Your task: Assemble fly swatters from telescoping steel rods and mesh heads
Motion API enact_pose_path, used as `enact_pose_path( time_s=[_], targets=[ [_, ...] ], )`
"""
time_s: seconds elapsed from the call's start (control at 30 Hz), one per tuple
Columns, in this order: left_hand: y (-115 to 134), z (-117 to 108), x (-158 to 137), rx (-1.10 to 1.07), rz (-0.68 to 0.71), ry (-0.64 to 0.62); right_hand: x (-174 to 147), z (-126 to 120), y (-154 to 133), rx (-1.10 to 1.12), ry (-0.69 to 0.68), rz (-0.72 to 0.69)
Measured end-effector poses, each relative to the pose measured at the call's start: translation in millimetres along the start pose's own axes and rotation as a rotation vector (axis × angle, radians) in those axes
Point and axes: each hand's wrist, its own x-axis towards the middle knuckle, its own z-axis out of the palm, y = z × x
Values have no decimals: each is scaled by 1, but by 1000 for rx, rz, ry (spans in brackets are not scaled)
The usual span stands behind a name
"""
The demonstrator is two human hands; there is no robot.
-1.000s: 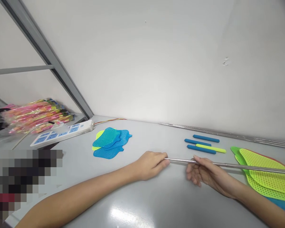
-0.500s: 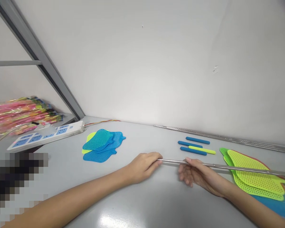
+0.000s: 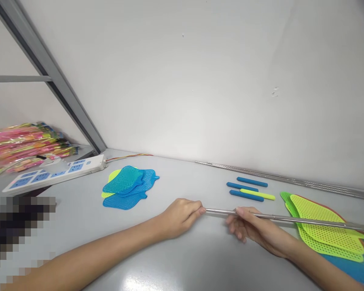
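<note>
My left hand [image 3: 182, 218] is closed round the left end of a thin telescopic metal rod [image 3: 220, 211]. The rod runs level to the right, over the yellow-green fly swatter heads [image 3: 318, 209]. My right hand [image 3: 254, 229] supports it a little farther along, thumb on top and the other fingers loosely curled underneath. Behind the right hand lie blue handle grips [image 3: 252, 182] and one yellow grip [image 3: 262, 195]. Left of my hands, blue swatter heads [image 3: 123, 201] overlap on the grey table [image 3: 170, 262], with a yellow one partly covered.
Several metal rods [image 3: 279, 178] lie along the wall at the back right. A white power strip [image 3: 63, 171] with a cable is at the left. Beyond it, plastic-wrapped colourful goods [image 3: 27, 141] are piled beside a grey metal frame [image 3: 66, 91].
Both hands and the rod sit slightly lower in view, as the whole scene shifts a little. The grip of both hands on the rod looks the same.
</note>
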Motion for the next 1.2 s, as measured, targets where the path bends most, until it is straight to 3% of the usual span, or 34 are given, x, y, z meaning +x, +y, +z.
enact_pose_path(
  time_s=[0.17, 0.33, 0.67, 1.0, 1.2],
  targets=[
    [2, -2, 2, -146, -49, -37, 0, 1, 0, -16, 0, -18],
    [14, -4, 1, -364, -203, -90, -1, -2, 2, -15, -27, -41],
    [23, -6, -4, -581, -295, -228, -2, -8, 8, -74, -65, -51],
    [28, -10, -6, -532, -257, -325, -8, -1, -2, -401, -136, -30],
    [29, -9, -6, -467, -248, -305, -9, 0, -4, -405, -121, -20]
  ],
)
